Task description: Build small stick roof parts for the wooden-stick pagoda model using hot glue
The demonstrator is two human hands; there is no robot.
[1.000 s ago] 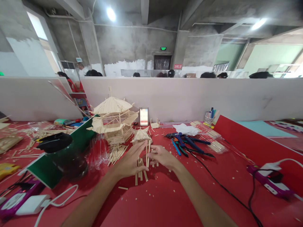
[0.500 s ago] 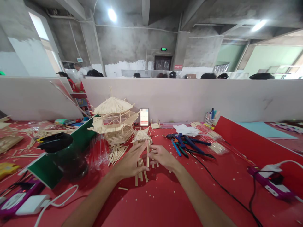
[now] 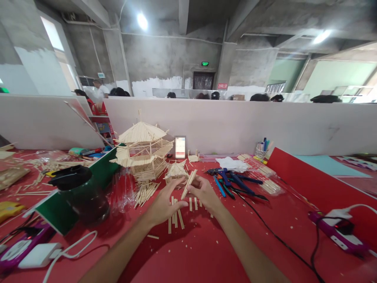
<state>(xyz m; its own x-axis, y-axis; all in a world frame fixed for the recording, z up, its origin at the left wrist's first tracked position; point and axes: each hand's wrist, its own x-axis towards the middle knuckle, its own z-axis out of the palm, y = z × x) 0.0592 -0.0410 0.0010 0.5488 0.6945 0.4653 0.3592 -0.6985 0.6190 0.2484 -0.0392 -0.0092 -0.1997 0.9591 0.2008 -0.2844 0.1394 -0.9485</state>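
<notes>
A short strip of pale wooden sticks (image 3: pixel 189 184), laid side by side, is pinched in my right hand (image 3: pixel 205 193) and leans up to the right. My left hand (image 3: pixel 165 203) is open beside it, thumb and fingers spread, fingertips close to the strip; whether they touch it I cannot tell. Below the hands, several loose stick strips (image 3: pixel 176 216) lie on the red table (image 3: pixel 188 251). Just beyond my fingers stands a small stick-built roof model (image 3: pixel 176 169). Behind it to the left rises a larger stick pavilion (image 3: pixel 143 133) with tiered roofs.
On the right lie a blue glue gun (image 3: pixel 225 175), pliers (image 3: pixel 225 188) and bagged sticks (image 3: pixel 271 184). A dark jar (image 3: pixel 85 196) and green board (image 3: pixel 53 216) stand left. A phone (image 3: pixel 180 147) leans against the white partition (image 3: pixel 235 125). Power strips (image 3: pixel 338 232) flank both sides.
The strip has gone from upright to tilted right in my right hand. My left hand's fingers have come slightly away from it, showing more short strips on the table.
</notes>
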